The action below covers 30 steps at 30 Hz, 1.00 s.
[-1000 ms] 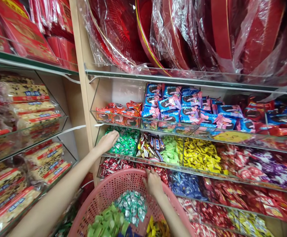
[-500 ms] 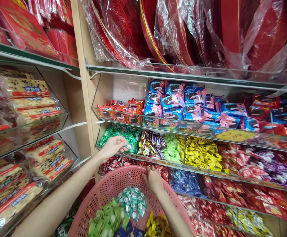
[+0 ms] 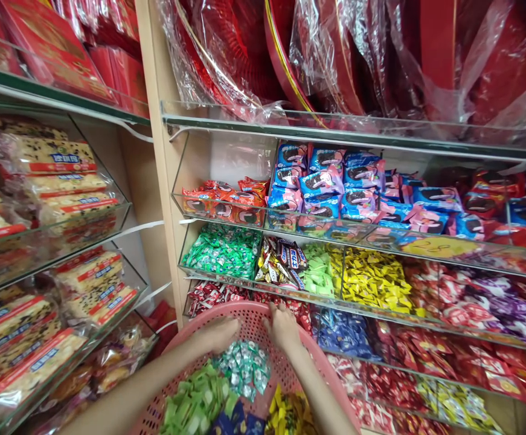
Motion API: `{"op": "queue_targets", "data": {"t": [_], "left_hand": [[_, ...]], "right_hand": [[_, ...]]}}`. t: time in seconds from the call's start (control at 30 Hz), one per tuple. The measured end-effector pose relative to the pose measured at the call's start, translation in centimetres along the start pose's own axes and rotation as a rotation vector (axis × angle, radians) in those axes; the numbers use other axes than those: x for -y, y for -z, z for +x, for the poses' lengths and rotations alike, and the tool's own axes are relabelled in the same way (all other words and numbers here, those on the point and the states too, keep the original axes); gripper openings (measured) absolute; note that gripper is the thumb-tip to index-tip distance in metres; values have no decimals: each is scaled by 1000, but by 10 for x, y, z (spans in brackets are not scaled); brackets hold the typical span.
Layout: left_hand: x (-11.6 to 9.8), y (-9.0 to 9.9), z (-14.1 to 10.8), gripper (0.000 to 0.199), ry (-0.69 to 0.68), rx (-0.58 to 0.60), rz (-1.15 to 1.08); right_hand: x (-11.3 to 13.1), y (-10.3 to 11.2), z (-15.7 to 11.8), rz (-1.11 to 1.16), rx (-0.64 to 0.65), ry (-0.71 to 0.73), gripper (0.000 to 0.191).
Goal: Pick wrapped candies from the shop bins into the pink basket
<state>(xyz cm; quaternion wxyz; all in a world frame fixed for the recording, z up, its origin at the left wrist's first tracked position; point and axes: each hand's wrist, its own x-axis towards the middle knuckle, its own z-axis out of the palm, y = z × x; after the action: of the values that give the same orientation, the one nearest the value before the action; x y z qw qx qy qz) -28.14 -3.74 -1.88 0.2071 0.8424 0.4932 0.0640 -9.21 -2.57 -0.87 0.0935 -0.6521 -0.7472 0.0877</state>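
Though left hand (image 3: 221,334) shows unclear hold, right hand (image 3: 284,328) grips basket (image 3: 256,320), one o'clock; four candy colours (image 3: 244,370) inside, more shelved.

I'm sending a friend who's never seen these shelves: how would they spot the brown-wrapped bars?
Above the pink basket, go past the red candies to the next shelf row up. The bars lie between deep green candies, left, and pale green ones, right. Their dark brown wrappers and larger size set them apart from both.
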Motion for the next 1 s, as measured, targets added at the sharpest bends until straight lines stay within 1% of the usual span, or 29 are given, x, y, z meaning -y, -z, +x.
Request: {"op": "queue_targets", "data": {"t": [0.1,0.3,0.43,0.57,0.67,0.8,0.9,1.0], "left_hand": [[7,-9,-5,18,41,18,149],[9,-16,-7,27,25,43,165],[6,-21,-6,28,61,64,254],[3,-18,-8,26,43,29,301],[-4,-9,-11,27,7,23,328],[-19,14,-17,27,-62,-4,275],[-27,38,-25,24,-123,-79,191],[-27,72,-33,22,-112,-189,125]], "right_hand": [[1,0,-1,0,1,1,46],[5,0,-3,-7,6,4,45],[6,0,-4,-4,1,19,44],[6,-1,-4,-4,6,17,44],[6,-2,-4,-5,4,15,44],[6,-3,-4,-4,-1,20,46],[6,-3,-3,-7,-2,27,47],[5,-3,-3,-6,3,22,47]]}}
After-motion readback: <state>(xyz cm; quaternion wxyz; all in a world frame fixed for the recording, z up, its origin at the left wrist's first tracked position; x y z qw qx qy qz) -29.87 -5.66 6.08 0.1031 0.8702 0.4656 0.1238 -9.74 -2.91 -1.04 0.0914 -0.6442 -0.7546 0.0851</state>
